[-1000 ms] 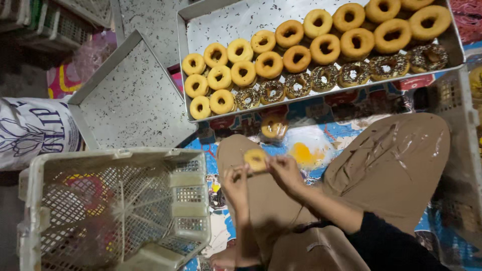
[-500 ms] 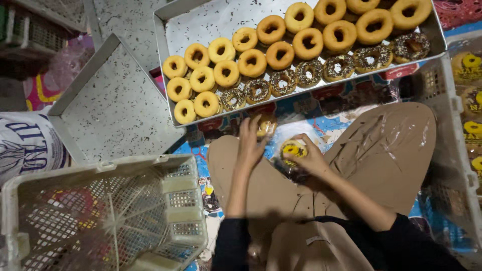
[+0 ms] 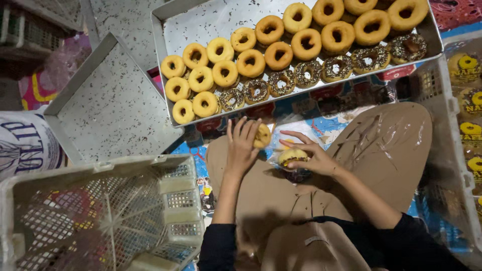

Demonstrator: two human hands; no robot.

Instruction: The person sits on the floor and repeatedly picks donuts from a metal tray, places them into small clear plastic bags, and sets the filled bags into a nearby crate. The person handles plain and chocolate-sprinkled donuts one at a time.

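My left hand (image 3: 241,145) holds a plain golden doughnut (image 3: 262,135) just below the near edge of a large metal tray (image 3: 201,25). My right hand (image 3: 309,155) grips another doughnut (image 3: 292,156) with a dark underside, pressed into a clear plastic wrapper over my lap. The tray carries several plain doughnuts (image 3: 251,62) in rows and a front row of chocolate-sprinkled doughnuts (image 3: 306,73). I sit cross-legged in tan trousers smeared with dark streaks.
An empty speckled metal tray (image 3: 105,110) lies at the left. A pale plastic crate (image 3: 100,216) stands at the lower left and another crate (image 3: 442,125) at the right, beside packaged doughnuts (image 3: 469,125). A printed sack (image 3: 25,143) sits at the far left.
Both hands moved from holding one doughnut together above the lap to separate doughnuts; the left reached toward the tray edge, the right lowered onto the wrapper. The view shifted closer.
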